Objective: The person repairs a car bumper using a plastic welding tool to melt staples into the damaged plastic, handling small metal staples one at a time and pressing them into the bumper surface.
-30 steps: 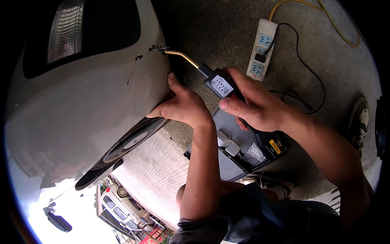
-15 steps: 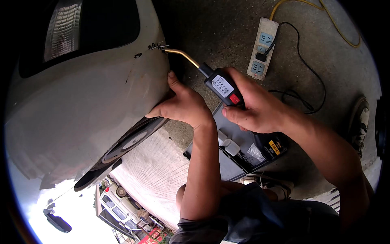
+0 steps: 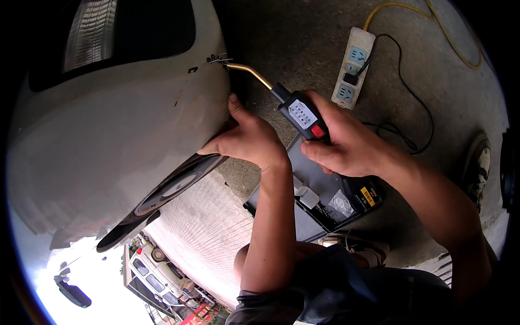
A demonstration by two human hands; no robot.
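Note:
My right hand (image 3: 344, 138) is closed round the black grip of a hot stapler (image 3: 303, 115), which has a red switch and a bent brass-coloured rod. The rod's tip is at several thin metal staples (image 3: 218, 59) by a damaged spot on the edge of the white car bumper (image 3: 146, 111). Whether the tip touches the bumper is too small to tell. My left hand (image 3: 249, 135) grips the bumper's edge beside the wheel arch, thumb along the edge. Some of its fingers are hidden. Dark scuffs and a fine crack mark the paint near the staples.
A power strip (image 3: 353, 67) with a black plug and cable lies on the concrete floor, fed by a yellow cord (image 3: 401, 5). Below my forearms is an open tool case (image 3: 325, 208) with small clear packs. The car's wheel (image 3: 173, 187) stands left of my left arm.
The view has shifted slightly, so the car and power strip sit a little lower and farther right. Both hands keep their holds, and the rod's tip stays by the staples.

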